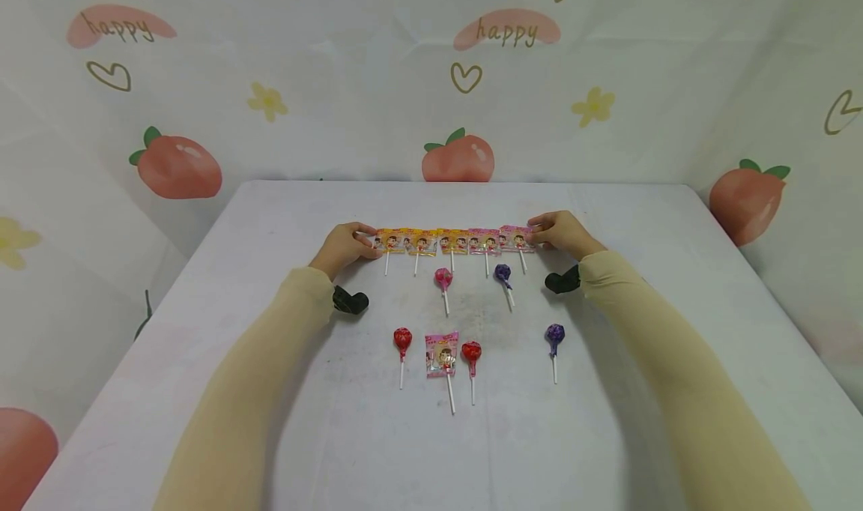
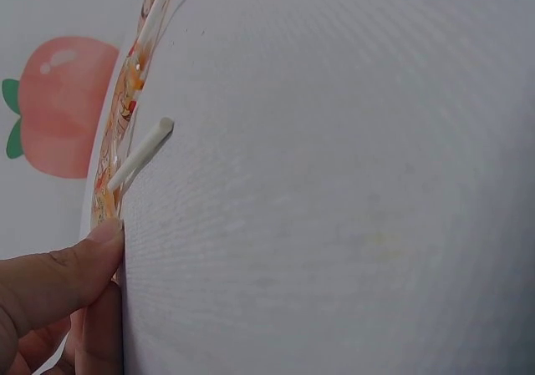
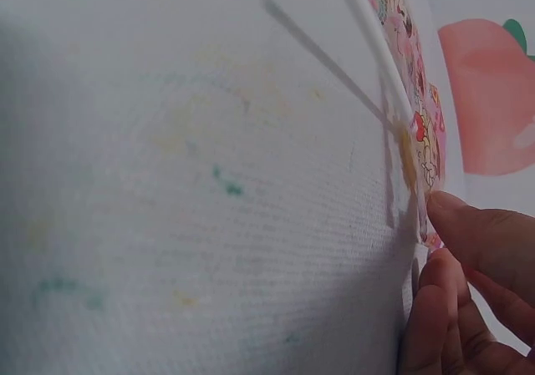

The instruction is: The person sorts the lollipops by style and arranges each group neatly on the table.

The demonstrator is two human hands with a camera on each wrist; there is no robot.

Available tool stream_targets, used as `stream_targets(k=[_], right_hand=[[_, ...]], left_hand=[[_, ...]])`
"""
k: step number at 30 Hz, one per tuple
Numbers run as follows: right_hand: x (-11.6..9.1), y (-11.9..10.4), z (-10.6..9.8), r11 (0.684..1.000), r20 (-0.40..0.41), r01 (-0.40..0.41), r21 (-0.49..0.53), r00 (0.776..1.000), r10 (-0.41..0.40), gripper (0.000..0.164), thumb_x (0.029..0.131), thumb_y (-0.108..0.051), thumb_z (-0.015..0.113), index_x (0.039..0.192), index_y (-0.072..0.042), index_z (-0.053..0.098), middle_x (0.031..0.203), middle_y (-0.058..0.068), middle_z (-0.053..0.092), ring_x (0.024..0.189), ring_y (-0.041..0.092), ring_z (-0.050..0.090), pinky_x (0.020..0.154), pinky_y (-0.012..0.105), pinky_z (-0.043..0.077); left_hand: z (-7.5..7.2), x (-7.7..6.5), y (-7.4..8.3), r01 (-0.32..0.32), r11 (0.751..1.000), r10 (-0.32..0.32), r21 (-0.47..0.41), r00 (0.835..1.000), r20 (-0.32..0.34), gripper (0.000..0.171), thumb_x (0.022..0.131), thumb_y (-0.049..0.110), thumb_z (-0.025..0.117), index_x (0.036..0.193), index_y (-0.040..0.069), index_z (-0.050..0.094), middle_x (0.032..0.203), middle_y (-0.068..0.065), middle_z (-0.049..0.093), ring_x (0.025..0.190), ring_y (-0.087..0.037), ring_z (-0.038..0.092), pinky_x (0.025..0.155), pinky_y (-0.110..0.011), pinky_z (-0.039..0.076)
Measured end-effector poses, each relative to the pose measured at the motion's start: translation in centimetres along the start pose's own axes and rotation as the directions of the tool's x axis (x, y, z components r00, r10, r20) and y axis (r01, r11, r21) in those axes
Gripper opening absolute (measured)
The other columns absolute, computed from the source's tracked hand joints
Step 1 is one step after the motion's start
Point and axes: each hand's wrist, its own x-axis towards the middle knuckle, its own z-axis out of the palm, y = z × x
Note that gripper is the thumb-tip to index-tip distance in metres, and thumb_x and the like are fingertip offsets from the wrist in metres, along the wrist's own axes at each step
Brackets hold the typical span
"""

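Flat-wrapped lollipops lie side by side in a row across the far part of the table, orange-yellow wrappers on the left and pink ones on the right, sticks toward me. My left hand (image 1: 345, 250) pinches the outer edge of the leftmost orange-yellow lollipop (image 1: 391, 240); the left wrist view shows the thumb (image 2: 94, 258) on its wrapper. At the other end, my right hand (image 1: 565, 232) pinches the side of the rightmost pink lollipop (image 1: 515, 239). That lollipop's stick (image 3: 378, 53) casts a separate shadow on the cloth in the right wrist view.
Nearer than the row lie a pink-red round lollipop (image 1: 443, 277) and a purple one (image 1: 503, 273). Closer still are two red round lollipops (image 1: 402, 338), a pink flat-wrapped lollipop (image 1: 441, 354) and another purple one (image 1: 555, 335). A patterned cloth (image 1: 364, 136) hangs behind the white table (image 1: 202, 346).
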Motion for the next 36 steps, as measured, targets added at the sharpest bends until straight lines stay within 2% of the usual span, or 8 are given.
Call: stream_targets(k=[6, 12, 18, 22, 25, 28, 31, 36], right_hand=[[-0.2, 0.0, 0.0, 1.0, 0.006, 0.006, -0.01, 1.0, -0.006, 0.047, 0.093, -0.014, 0.065, 0.135, 0.003, 0.052, 0.118, 0.016, 0.056, 0.083, 0.01, 0.051, 0.07, 0.016, 0.046], [-0.5, -0.2, -0.4, 1.0, 0.012, -0.002, 0.007, 1.0, 0.002, 0.049, 0.095, -0.014, 0.062, 0.139, 0.001, 0.048, 0.126, 0.02, 0.054, 0.084, 0.009, 0.053, 0.073, 0.018, 0.045], [-1.8, -1.7, -0.6, 0.988, -0.037, 0.103, 0.113, 0.994, -0.1, 0.048, 0.097, -0.015, 0.059, 0.14, 0.003, 0.046, 0.129, 0.023, 0.052, 0.098, 0.013, 0.056, 0.085, 0.022, 0.05], [-3.5, -3.4, -0.2, 0.968, -0.068, 0.212, 0.136, 0.976, -0.204, 0.045, 0.097, -0.021, 0.06, 0.136, -0.001, 0.051, 0.125, 0.018, 0.055, 0.113, 0.027, 0.057, 0.098, 0.035, 0.047], [-5.3, -4.9, 0.4, 0.945, -0.072, 0.291, 0.147, 0.956, -0.283, 0.042, 0.098, -0.023, 0.059, 0.135, -0.005, 0.054, 0.125, 0.017, 0.057, 0.116, 0.031, 0.056, 0.102, 0.044, 0.043], [-7.2, -6.2, 1.3, 0.918, -0.062, 0.36, 0.168, 0.933, -0.355, 0.039, 0.097, -0.022, 0.06, 0.133, -0.007, 0.056, 0.124, 0.016, 0.058, 0.11, 0.023, 0.06, 0.1, 0.042, 0.045], [-8.7, -6.9, 2.4, 0.891, -0.029, 0.407, 0.2, 0.912, -0.41, 0.037, 0.096, -0.019, 0.061, 0.131, -0.007, 0.057, 0.122, 0.014, 0.06, 0.103, 0.014, 0.061, 0.093, 0.033, 0.049], [-10.8, -7.2, 4.9, 0.867, 0.04, 0.429, 0.254, 0.891, -0.452, 0.036, 0.094, -0.016, 0.064, 0.127, -0.005, 0.059, 0.119, 0.012, 0.062, 0.106, 0.02, 0.061, 0.086, 0.024, 0.051]], left_hand=[[0.0, 0.0, 0.0, -0.015, 1.0, 0.015, 0.001, 1.0, -0.001, 0.053, 0.083, 0.011, 0.076, 0.132, 0.008, 0.057, 0.094, -0.005, 0.058, 0.09, -0.021, 0.049, 0.083, -0.031, 0.041], [0.0, 0.1, -0.1, 0.005, 1.0, -0.005, -0.01, 1.0, 0.006, 0.053, 0.083, 0.011, 0.076, 0.132, 0.009, 0.056, 0.096, -0.005, 0.057, 0.09, -0.02, 0.049, 0.079, -0.028, 0.04], [0.0, 0.2, -0.1, 0.002, 1.0, -0.002, -0.01, 1.0, -0.006, 0.052, 0.083, 0.011, 0.076, 0.131, 0.009, 0.057, 0.097, -0.007, 0.058, 0.09, -0.021, 0.049, 0.08, -0.029, 0.04], [0.0, 0.3, -0.2, 0.001, 1.0, -0.001, -0.011, 1.0, -0.007, 0.052, 0.083, 0.012, 0.076, 0.131, 0.01, 0.057, 0.099, -0.008, 0.058, 0.092, -0.022, 0.049, 0.083, -0.032, 0.041], [0.0, 0.5, -0.2, 0.001, 1.0, -0.001, -0.008, 1.0, -0.006, 0.052, 0.083, 0.012, 0.076, 0.131, 0.01, 0.057, 0.1, -0.008, 0.058, 0.093, -0.023, 0.05, 0.084, -0.032, 0.041], [0.0, 0.5, -0.3, 0.001, 1.0, -0.001, -0.001, 1.0, -0.007, 0.052, 0.083, 0.012, 0.076, 0.131, 0.01, 0.057, 0.1, -0.008, 0.058, 0.093, -0.022, 0.049, 0.083, -0.031, 0.041], [0.1, 0.5, -0.3, 0.001, 1.0, -0.001, 0.004, 1.0, -0.006, 0.052, 0.083, 0.013, 0.076, 0.132, 0.009, 0.057, 0.099, -0.008, 0.058, 0.093, -0.022, 0.049, 0.082, -0.031, 0.04], [0.0, 0.5, -0.4, 0.005, 1.0, -0.005, 0.01, 1.0, -0.001, 0.053, 0.083, 0.013, 0.076, 0.132, 0.01, 0.056, 0.099, -0.007, 0.057, 0.093, -0.022, 0.049, 0.082, -0.03, 0.04]])
